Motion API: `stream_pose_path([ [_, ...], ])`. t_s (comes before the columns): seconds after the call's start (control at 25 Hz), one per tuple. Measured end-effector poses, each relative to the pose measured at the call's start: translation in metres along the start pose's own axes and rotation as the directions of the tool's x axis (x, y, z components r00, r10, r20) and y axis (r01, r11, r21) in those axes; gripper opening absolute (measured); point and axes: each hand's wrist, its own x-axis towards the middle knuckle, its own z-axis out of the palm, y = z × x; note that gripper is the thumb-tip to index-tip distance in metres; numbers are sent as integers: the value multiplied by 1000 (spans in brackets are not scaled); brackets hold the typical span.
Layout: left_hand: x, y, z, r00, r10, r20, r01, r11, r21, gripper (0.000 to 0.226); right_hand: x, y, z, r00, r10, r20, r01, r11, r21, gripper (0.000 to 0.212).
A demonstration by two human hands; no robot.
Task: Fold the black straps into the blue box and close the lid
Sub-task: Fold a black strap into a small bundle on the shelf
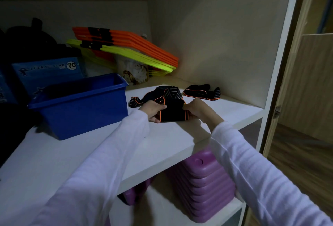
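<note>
While both hands pinch the black strap (172, 111) on the white shelf (162, 141), step in hand is folding: left hand (153, 111) grips its left edge, right hand (197, 108) its right, fingers curled on the fabric. Blue box (81, 105) sits open just left, near the strap. Second strap (201, 92) lies farther right, apart. Lid: can't tell where. Next, likely: finish the fold, carry it left, drop it in the box.

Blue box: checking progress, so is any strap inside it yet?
Cannot tell: the blue box interior is dark, while both hands hold one strap and another strap lies on the shelf.
</note>
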Motion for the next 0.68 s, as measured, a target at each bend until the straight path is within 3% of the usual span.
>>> stream_pose_path([
  [0.12, 4, -2, 0, 1000, 8, -9, -8, 1000, -12, 33, 3, 1, -1, 989, -145, -29, 142, 985, -101, 14],
  [0.16, 5, -3, 0, 1000, 25, -18, -26, 999, -23, 32, 5, 1, -1, 975, -215, -56, 204, 967, -155, 31],
  [0.24, 6, -4, 2, 994, 80, -68, -83, 995, -48, 10, 6, -1, 1, 923, -376, -78, 344, 900, -266, 40],
  [0.36, 13, -6, 3, 931, 330, -153, -316, 942, 109, 16, 3, -4, 4, 863, -506, -3, 479, 819, -317, 40],
  [0.44, 12, -7, 2, 867, 488, -101, -447, 850, 278, 9, 3, -3, 4, 859, -512, 18, 490, 810, -320, 36],
  [0.52, 9, -7, 2, 824, 565, -35, -517, 776, 360, 20, 3, 4, 1, 867, -496, 50, 488, 822, -294, 26],
  [0.6, 3, -7, 1, 817, 576, 9, -539, 760, 364, 26, 0, 11, -3, 891, -442, 103, 454, 866, -210, 27],
  [0.68, 0, -8, -4, 841, 539, 43, -519, 782, 345, 27, -4, 16, -7, 908, -388, 159, 412, 896, -166, 44],
])
